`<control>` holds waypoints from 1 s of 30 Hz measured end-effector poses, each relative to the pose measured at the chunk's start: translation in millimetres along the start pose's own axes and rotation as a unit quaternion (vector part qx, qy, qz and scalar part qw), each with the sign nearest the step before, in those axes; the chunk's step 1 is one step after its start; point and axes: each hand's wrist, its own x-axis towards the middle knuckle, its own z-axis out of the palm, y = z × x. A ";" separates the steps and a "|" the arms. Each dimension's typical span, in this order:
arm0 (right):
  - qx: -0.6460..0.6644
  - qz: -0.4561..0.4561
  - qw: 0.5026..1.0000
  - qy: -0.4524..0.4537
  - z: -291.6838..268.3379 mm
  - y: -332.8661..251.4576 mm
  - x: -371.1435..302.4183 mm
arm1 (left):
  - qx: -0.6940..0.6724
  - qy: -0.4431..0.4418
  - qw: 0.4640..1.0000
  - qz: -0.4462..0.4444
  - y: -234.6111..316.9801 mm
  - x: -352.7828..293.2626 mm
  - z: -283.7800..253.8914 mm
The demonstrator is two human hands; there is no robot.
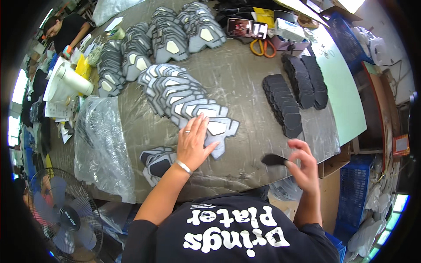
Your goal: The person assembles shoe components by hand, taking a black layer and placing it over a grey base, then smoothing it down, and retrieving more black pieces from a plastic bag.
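My left hand [192, 141] lies with its fingers stretched over the near end of a fanned row of grey shaped pieces with white centres [186, 98], touching the closest grey piece [220, 131]. Between the thumb and fingers of my right hand [303, 164] is a black oval pad [273, 160], held over the table's near right part. Beyond that hand runs an overlapping row of black oval pads [280, 103]. Next to my left forearm sits a small pile of grey and black pieces [160, 168].
Further fanned grey rows [169, 46] stand at the back. Scissors with orange handles [263, 48] and a phone [247, 28] lie at the far right. Clear plastic film [103, 144] covers the left side. A fan [66, 217] stands near left; another person [70, 30] is far left.
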 end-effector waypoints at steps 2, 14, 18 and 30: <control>0.225 0.082 0.970 0.043 -4.9 -4.6 -8.8 | 0.013 -0.011 1.000 0.011 -2.2 4.3 -0.1; 0.436 0.198 0.877 0.037 40.8 44.2 7.0 | 0.023 -0.016 0.998 0.057 20.9 -21.7 12.1; 0.465 0.271 0.842 0.038 57.4 40.5 11.8 | -0.039 -0.012 0.998 0.058 53.5 -48.4 17.9; 0.145 0.233 0.961 0.026 127.5 16.3 41.6 | -0.120 0.033 0.992 0.023 39.7 -64.5 0.5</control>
